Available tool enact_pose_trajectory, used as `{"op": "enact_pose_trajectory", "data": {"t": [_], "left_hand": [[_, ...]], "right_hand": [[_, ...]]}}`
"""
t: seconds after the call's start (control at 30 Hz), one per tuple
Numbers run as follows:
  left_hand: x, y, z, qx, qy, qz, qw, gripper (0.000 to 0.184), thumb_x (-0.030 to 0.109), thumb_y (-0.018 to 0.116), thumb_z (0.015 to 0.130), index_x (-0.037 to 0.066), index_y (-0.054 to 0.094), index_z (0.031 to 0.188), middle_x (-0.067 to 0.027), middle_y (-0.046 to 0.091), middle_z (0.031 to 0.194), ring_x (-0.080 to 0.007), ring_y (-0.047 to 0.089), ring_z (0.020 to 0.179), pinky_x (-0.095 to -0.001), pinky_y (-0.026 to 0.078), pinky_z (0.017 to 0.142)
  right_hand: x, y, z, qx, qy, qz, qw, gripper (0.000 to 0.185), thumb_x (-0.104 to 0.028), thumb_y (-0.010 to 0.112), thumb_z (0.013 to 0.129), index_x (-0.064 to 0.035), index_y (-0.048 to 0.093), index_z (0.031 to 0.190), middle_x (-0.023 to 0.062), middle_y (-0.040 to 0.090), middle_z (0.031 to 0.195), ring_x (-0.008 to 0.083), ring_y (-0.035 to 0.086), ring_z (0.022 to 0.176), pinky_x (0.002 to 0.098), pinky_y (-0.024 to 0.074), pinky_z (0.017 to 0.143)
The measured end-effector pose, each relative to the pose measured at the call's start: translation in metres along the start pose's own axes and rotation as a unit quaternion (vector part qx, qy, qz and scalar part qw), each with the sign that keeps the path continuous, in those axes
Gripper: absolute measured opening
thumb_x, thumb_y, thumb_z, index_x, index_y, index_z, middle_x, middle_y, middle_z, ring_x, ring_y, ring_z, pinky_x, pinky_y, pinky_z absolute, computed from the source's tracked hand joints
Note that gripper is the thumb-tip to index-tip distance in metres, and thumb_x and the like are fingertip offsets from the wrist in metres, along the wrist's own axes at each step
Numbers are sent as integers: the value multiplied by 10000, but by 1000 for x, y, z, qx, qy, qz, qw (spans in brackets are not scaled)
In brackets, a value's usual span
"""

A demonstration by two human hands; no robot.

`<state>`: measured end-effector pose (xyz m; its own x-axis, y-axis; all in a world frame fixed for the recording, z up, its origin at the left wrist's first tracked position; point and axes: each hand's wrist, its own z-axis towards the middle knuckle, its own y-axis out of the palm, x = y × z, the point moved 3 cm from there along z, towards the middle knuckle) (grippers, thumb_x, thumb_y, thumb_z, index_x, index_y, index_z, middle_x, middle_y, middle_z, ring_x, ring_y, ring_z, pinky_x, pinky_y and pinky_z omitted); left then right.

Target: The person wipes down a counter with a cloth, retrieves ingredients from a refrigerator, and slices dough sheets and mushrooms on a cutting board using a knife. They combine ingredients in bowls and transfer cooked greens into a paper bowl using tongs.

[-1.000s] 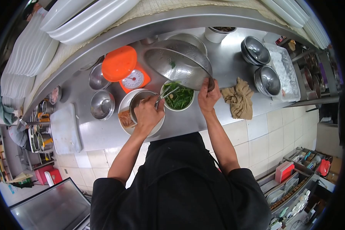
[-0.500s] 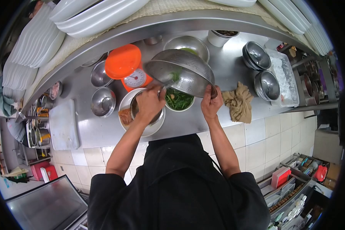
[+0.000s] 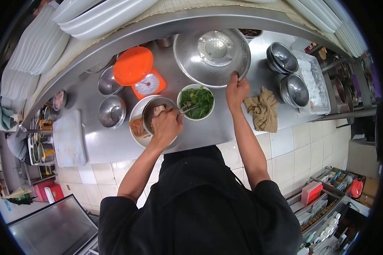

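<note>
My left hand point(image 3: 167, 126) is closed around a thin metal utensil, which looks like a fork point(image 3: 184, 110). Its tip reaches the leafy greens point(image 3: 197, 102) in a white bowl point(image 3: 181, 111). Under that hand, a steel bowl point(image 3: 149, 111) with pale pieces inside sits on a white plate point(image 3: 137, 143), beside some brownish-orange food point(image 3: 138, 127). My right hand point(image 3: 237, 90) pinches the near rim of a large perforated steel colander point(image 3: 190, 59), its inside facing up. Whether the colander touches the counter or the bowl seen behind it earlier is hidden.
An orange kitchen scale point(image 3: 148, 85) stands left of the greens. Small steel bowls point(image 3: 112, 111) and a white cutting board point(image 3: 70, 138) lie farther left. Right of my hand are a crumpled tan cloth point(image 3: 263, 109) and stacked steel bowls point(image 3: 295, 90). A shelf edge point(image 3: 166, 23) overhangs the back.
The colander has gone from tilted over the greens to lying inside-up farther back, moved by my right hand. My left hand has dropped slightly, and the greens bowl is uncovered.
</note>
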<state>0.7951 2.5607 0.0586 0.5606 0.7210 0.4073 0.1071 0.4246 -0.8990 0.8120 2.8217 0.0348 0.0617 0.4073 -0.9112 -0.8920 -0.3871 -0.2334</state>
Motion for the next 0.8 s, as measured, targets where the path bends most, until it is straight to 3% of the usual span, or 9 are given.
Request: {"op": "enact_pose_trajectory", "data": {"t": [0.17,0.27,0.37,0.47,0.53,0.63,0.8], "left_hand": [[3,-6,-1,33,0,-3,999,199,182,700,762,46,695,909,-108,663,907,-321,664,730,-443,533,609],[3,-8,-2,37,-2,13,999,219,189,705,756,49,690,924,-105,660,900,-317,665,732,-437,530,600],[8,-15,-6,77,-9,15,997,226,190,708,752,55,685,931,-102,655,895,-311,667,739,-434,524,592],[4,-8,-10,61,-35,35,997,218,179,710,749,62,683,930,-101,652,890,-313,662,751,-435,518,599],[7,-4,-12,52,-62,26,996,209,157,714,744,66,685,929,-109,655,884,-331,650,771,-440,519,625],[14,-3,-12,121,-58,17,991,213,162,720,740,70,688,930,-96,648,869,-313,650,725,-417,518,600],[42,29,17,109,12,27,994,141,158,708,744,76,683,855,-76,630,840,-270,651,687,-395,517,535]], "right_hand": [[10,21,8,-7,144,50,988,249,-132,567,846,103,614,782,153,632,635,176,588,490,345,496,461],[37,36,4,-18,230,162,960,260,-145,561,857,102,611,797,140,636,646,189,603,474,326,518,401],[42,39,5,-57,287,157,943,295,-189,575,874,104,597,897,178,642,764,226,647,591,339,565,429],[40,51,9,-38,343,182,921,306,-186,598,860,109,575,940,189,639,787,231,641,562,341,575,457],[49,63,14,-44,358,175,916,320,-188,615,853,111,564,954,194,637,794,234,640,557,344,579,461],[58,82,26,-61,355,185,914,338,-199,636,845,108,557,962,200,637,800,242,643,557,353,585,471],[67,112,48,-123,362,210,900,372,-224,661,841,97,546,988,192,633,796,256,654,578,366,596,510]]}}
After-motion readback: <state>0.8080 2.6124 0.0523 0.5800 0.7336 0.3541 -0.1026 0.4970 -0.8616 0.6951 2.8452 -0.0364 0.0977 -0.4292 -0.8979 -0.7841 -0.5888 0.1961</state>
